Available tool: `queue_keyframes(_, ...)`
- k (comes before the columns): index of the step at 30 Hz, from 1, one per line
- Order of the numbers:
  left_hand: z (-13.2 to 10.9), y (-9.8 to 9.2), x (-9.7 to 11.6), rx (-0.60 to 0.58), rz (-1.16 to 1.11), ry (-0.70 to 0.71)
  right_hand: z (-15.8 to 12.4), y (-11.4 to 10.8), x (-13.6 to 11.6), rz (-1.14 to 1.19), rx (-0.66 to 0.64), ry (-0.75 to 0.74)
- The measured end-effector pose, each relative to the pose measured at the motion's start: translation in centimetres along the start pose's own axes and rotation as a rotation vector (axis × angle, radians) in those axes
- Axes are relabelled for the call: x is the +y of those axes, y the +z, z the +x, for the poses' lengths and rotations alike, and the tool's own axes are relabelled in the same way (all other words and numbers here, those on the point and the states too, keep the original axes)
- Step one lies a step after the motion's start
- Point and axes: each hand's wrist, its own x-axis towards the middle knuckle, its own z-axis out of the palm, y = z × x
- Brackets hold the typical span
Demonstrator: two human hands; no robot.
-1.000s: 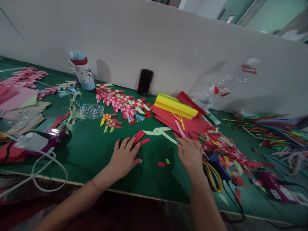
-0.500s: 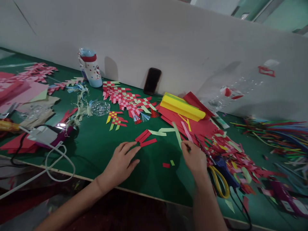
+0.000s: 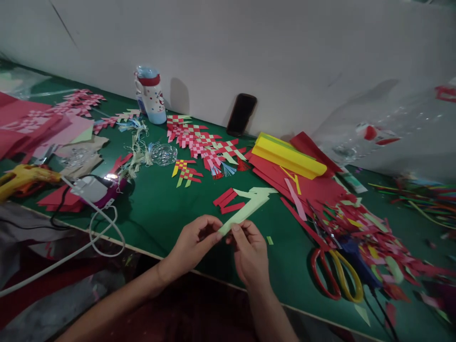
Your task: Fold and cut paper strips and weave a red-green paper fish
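Rather dim indoor light, the grey wall (image 3: 228, 52) softly shaded, a faint shadow on it beside the flask (image 3: 154, 102), one small white glare at the purple device (image 3: 116, 193), deep darkness below the green table (image 3: 149, 221), outer parts stretched, coloured sticks (image 3: 415, 190) blurred.

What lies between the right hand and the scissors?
In the head view, a green scrap near the right hand and a red strip beside the scissors, with table showing between.

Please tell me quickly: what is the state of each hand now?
Left hand: closed, pinching the near end of a green paper strip.
Right hand: closed, holding the same strip.
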Motion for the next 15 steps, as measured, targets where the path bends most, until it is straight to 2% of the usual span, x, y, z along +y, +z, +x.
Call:
queue_keyframes(3, -0.1, -0.3, 0.3, -0.049, 0.049, 0.053, -0.7, -0.3, 0.8, -0.005, -0.014, -0.005)
queue_keyframes(5, -0.2, -0.6, 0.5, -0.067, 0.052, 0.039, -1.0, -0.8, 0.9, -0.096, -0.028, -0.03)
queue_keyframes(9, -0.4, -2.1, 0.3, -0.07, -0.03, -0.049, 0.1, -2.8, -0.3, -0.496, -0.016, -0.164)
queue_keyframes(11, -0.5, -3.5, -0.2, -0.023, -0.05, -0.103, 1.5, -3.7, -1.1, -0.71, -0.025, -0.265)
queue_keyframes(15, -1.0, -6.3, -1.2, 0.057, 0.072, -0.117, 5.2, -4.6, -1.8, -1.164, -0.163, -0.574)
